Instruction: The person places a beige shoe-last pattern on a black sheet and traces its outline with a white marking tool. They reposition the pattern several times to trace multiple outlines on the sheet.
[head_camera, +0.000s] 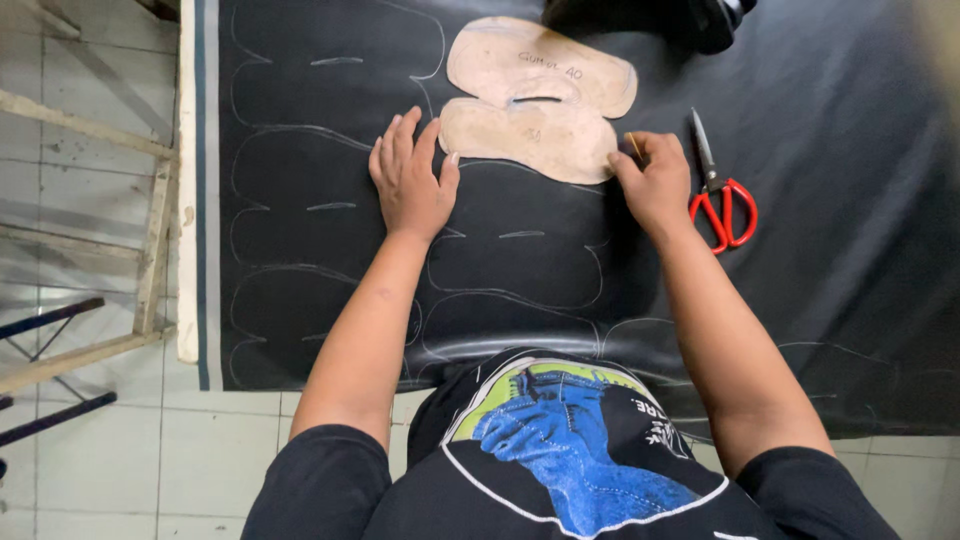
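A tan cardboard template (540, 95) with curved lobes and a slot lies on a black sheet (820, 200) covered with white traced outlines. My left hand (410, 175) rests flat on the sheet, fingers spread, thumb touching the template's left edge. My right hand (655, 180) is closed on a thin pencil-like marker (635, 147), its tip at the template's lower right edge.
Red-handled scissors (722, 195) lie just right of my right hand. A dark object (690, 18) sits at the top edge beyond the template. A wooden frame (150, 230) stands to the left over a tiled floor (120, 440).
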